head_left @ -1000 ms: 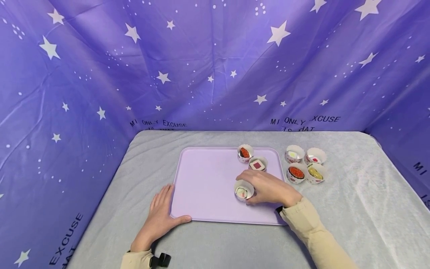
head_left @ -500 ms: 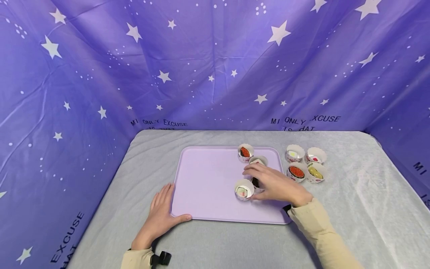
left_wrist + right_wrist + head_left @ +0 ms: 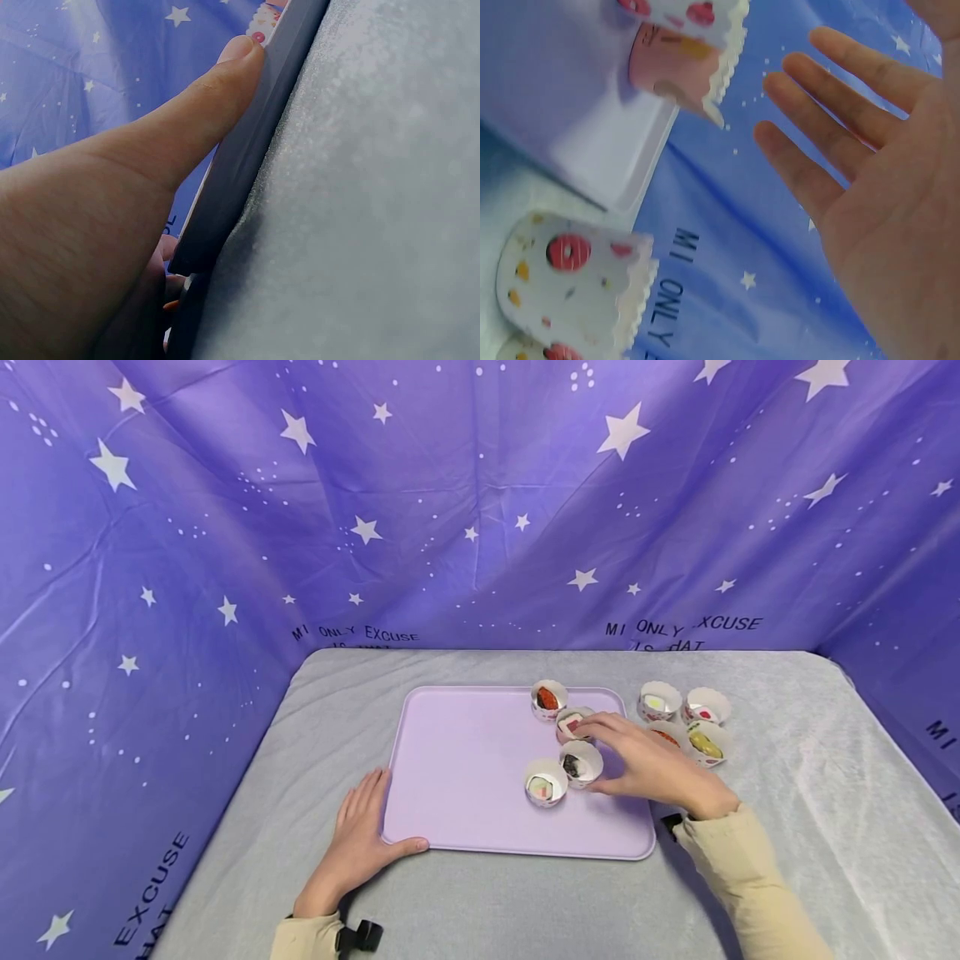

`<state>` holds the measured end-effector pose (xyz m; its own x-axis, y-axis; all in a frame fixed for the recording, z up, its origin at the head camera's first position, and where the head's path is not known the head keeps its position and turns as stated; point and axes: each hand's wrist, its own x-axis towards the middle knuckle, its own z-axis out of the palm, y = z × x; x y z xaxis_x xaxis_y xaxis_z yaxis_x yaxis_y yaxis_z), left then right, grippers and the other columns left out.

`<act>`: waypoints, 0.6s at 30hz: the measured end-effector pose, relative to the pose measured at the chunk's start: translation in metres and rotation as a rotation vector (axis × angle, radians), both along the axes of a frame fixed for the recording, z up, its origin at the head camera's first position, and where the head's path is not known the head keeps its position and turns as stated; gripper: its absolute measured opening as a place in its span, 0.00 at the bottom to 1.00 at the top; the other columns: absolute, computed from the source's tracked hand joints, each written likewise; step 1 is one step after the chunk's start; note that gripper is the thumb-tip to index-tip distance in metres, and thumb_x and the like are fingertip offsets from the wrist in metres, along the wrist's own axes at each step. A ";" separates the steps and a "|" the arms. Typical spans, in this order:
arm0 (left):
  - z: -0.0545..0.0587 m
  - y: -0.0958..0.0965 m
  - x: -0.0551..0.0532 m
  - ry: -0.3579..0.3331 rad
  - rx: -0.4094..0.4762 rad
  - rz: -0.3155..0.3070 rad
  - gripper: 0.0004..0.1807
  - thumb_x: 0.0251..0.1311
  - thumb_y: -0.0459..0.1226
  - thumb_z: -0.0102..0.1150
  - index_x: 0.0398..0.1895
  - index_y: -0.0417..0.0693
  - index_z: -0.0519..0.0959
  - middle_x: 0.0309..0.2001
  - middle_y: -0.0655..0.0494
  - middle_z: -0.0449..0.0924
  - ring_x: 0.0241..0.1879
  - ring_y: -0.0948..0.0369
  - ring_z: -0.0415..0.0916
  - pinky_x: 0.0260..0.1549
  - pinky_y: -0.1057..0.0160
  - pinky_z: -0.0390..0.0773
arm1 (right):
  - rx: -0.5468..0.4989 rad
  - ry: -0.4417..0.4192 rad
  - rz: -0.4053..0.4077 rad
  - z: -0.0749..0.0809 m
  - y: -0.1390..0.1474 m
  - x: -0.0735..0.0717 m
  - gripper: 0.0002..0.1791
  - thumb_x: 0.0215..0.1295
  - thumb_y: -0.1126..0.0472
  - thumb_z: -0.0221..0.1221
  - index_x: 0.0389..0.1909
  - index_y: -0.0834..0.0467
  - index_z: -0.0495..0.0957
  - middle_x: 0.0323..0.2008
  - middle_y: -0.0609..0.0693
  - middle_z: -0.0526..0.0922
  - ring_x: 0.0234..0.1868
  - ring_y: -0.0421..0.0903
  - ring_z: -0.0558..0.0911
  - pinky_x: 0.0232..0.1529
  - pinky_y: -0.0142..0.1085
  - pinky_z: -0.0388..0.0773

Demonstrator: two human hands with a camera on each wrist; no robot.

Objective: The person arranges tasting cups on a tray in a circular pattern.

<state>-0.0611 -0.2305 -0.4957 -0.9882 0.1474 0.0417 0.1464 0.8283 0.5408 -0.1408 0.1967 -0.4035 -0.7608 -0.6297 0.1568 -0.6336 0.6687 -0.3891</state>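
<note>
My left hand [image 3: 358, 837] lies at the near left corner of the lilac tray [image 3: 457, 768], thumb against its front rim and straight fingers along its left side. In the left wrist view the thumb [image 3: 217, 94] touches the rim. Over the tray's right part, my right hand [image 3: 656, 767] is beside a paper cup [image 3: 588, 762] with a dark piece of sushi. The right wrist view shows its fingers [image 3: 829, 112] spread and holding nothing. On the tray are more paper cups: one with pale sushi [image 3: 545, 787], one with a red-centred piece [image 3: 567, 724], one with orange-red topping [image 3: 548, 698].
Right of the tray, several more sushi cups stand close together on the grey cloth: a pale one [image 3: 658, 702], a red-dotted one [image 3: 707, 706], a yellow-topped one [image 3: 706, 742], and an orange-topped one [image 3: 663, 735] partly behind my right hand. A starry purple curtain [image 3: 480, 510] surrounds the table.
My right hand has moved right, off the dark sushi cup, which now shows on the tray beside the pale one. My left hand stays at the tray corner.
</note>
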 end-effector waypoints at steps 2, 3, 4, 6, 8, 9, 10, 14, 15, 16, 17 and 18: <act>0.001 0.000 0.000 0.000 0.002 0.000 0.69 0.41 0.69 0.69 0.79 0.43 0.48 0.78 0.39 0.49 0.77 0.43 0.44 0.72 0.38 0.40 | 0.009 0.024 -0.009 0.001 0.006 -0.001 0.41 0.46 0.49 0.77 0.61 0.58 0.76 0.62 0.53 0.76 0.64 0.52 0.74 0.62 0.53 0.74; 0.001 0.000 0.000 0.001 0.003 0.000 0.69 0.41 0.69 0.69 0.79 0.43 0.48 0.78 0.39 0.49 0.77 0.43 0.44 0.72 0.38 0.40 | 0.012 0.035 -0.014 0.001 0.008 -0.002 0.41 0.45 0.49 0.78 0.61 0.58 0.76 0.62 0.53 0.76 0.63 0.53 0.74 0.62 0.54 0.74; 0.001 0.000 0.000 0.002 0.003 -0.001 0.69 0.41 0.69 0.69 0.79 0.42 0.48 0.77 0.39 0.49 0.77 0.43 0.44 0.72 0.38 0.40 | 0.012 0.039 -0.019 0.002 0.011 -0.002 0.40 0.45 0.49 0.78 0.60 0.59 0.76 0.61 0.54 0.77 0.63 0.54 0.74 0.62 0.54 0.73; 0.001 0.000 0.000 0.004 0.004 -0.002 0.69 0.41 0.69 0.69 0.79 0.42 0.48 0.77 0.39 0.49 0.77 0.43 0.44 0.72 0.38 0.40 | 0.008 0.042 -0.034 0.003 0.017 -0.003 0.40 0.46 0.50 0.77 0.60 0.60 0.76 0.61 0.54 0.77 0.63 0.55 0.74 0.63 0.55 0.73; 0.001 0.000 0.000 0.008 0.002 -0.004 0.69 0.41 0.69 0.69 0.79 0.41 0.49 0.77 0.39 0.49 0.77 0.43 0.44 0.72 0.38 0.40 | -0.006 0.034 -0.053 0.005 0.023 -0.002 0.39 0.46 0.52 0.77 0.60 0.60 0.76 0.61 0.54 0.76 0.63 0.56 0.74 0.63 0.55 0.72; 0.001 0.000 0.000 0.010 0.001 -0.003 0.69 0.41 0.69 0.69 0.79 0.41 0.49 0.77 0.39 0.49 0.77 0.43 0.44 0.72 0.38 0.40 | -0.009 0.034 -0.061 0.006 0.026 -0.002 0.39 0.46 0.52 0.77 0.60 0.61 0.76 0.61 0.54 0.76 0.63 0.56 0.74 0.63 0.54 0.72; 0.001 0.000 0.000 0.011 0.001 -0.004 0.69 0.41 0.69 0.70 0.79 0.41 0.49 0.77 0.39 0.49 0.77 0.43 0.44 0.72 0.38 0.40 | -0.011 0.032 -0.068 0.007 0.029 -0.001 0.39 0.47 0.53 0.77 0.60 0.61 0.75 0.61 0.54 0.76 0.63 0.55 0.73 0.64 0.54 0.71; 0.000 0.000 0.000 0.014 0.005 -0.004 0.69 0.41 0.69 0.70 0.79 0.42 0.49 0.77 0.39 0.49 0.77 0.43 0.44 0.72 0.38 0.40 | -0.022 0.030 -0.096 0.008 0.038 0.001 0.39 0.47 0.53 0.77 0.60 0.61 0.75 0.61 0.54 0.76 0.63 0.54 0.73 0.63 0.52 0.71; 0.000 0.000 0.000 0.014 0.006 -0.004 0.69 0.41 0.69 0.69 0.79 0.42 0.49 0.77 0.39 0.50 0.77 0.43 0.44 0.72 0.38 0.40 | -0.024 0.029 -0.102 0.008 0.040 0.001 0.39 0.47 0.53 0.77 0.60 0.61 0.75 0.61 0.54 0.76 0.63 0.54 0.72 0.63 0.52 0.70; 0.000 0.000 0.000 0.014 0.008 -0.004 0.69 0.41 0.69 0.70 0.79 0.42 0.49 0.77 0.39 0.50 0.77 0.43 0.45 0.72 0.38 0.40 | -0.027 0.027 -0.111 0.008 0.043 0.002 0.39 0.47 0.52 0.77 0.60 0.61 0.74 0.61 0.55 0.76 0.64 0.54 0.72 0.63 0.53 0.69; 0.001 0.000 0.000 0.014 0.011 -0.004 0.69 0.41 0.69 0.70 0.79 0.42 0.49 0.77 0.39 0.50 0.77 0.43 0.45 0.72 0.38 0.40 | -0.031 0.024 -0.120 0.008 0.045 0.002 0.39 0.48 0.52 0.77 0.60 0.61 0.74 0.61 0.55 0.76 0.64 0.55 0.72 0.63 0.53 0.69; 0.001 0.000 0.000 0.014 0.012 -0.004 0.69 0.41 0.69 0.70 0.79 0.42 0.49 0.77 0.39 0.50 0.77 0.43 0.45 0.72 0.38 0.40 | -0.038 0.020 -0.132 0.008 0.048 0.002 0.39 0.49 0.50 0.76 0.61 0.61 0.74 0.61 0.56 0.75 0.65 0.55 0.71 0.64 0.54 0.68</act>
<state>-0.0610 -0.2307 -0.4951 -0.9868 0.1513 0.0575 0.1578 0.8211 0.5485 -0.1386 0.2445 -0.3959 -0.8331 -0.5177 0.1946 -0.5491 0.7319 -0.4035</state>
